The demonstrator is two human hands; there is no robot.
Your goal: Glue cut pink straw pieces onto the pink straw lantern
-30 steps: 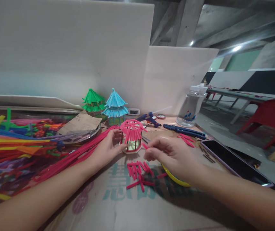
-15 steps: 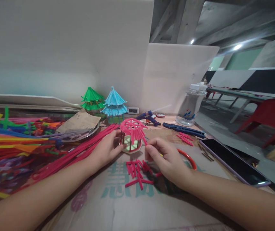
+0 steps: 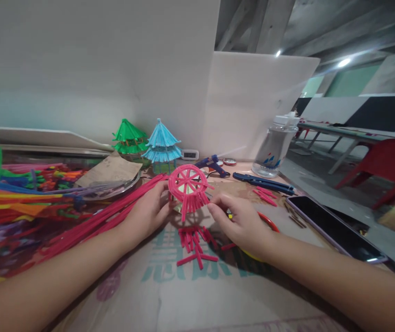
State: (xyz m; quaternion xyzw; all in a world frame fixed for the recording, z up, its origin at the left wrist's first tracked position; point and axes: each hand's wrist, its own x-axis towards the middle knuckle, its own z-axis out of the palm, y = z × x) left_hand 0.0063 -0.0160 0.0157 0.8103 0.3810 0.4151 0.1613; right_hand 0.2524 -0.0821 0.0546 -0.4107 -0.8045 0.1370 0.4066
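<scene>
A small model with a round pink spoked top (image 3: pixel 187 180) and a fringe of short pink pieces is tilted toward the camera. My left hand (image 3: pixel 152 207) grips it at its left side, thumb at the lower edge. My right hand (image 3: pixel 235 219) has thumb and index finger pinched together at the right end of the fringe, around a pink piece whose tip shows. Below the model, short pink pieces (image 3: pixel 197 258) lie in a loose pile on the cardboard.
Long pink stems (image 3: pixel 114 216) and multicoloured stems lie left. Green (image 3: pixel 128 137) and blue (image 3: pixel 162 145) pagoda models stand behind, beside a glue gun (image 3: pixel 214 164). Rightward are pliers (image 3: pixel 264 183), a bottle (image 3: pixel 275 145), a phone (image 3: pixel 335 228) and scissors partly under my right hand.
The model has tipped so its round top faces the camera more, covering most of the pale base. The whole view has shifted slightly.
</scene>
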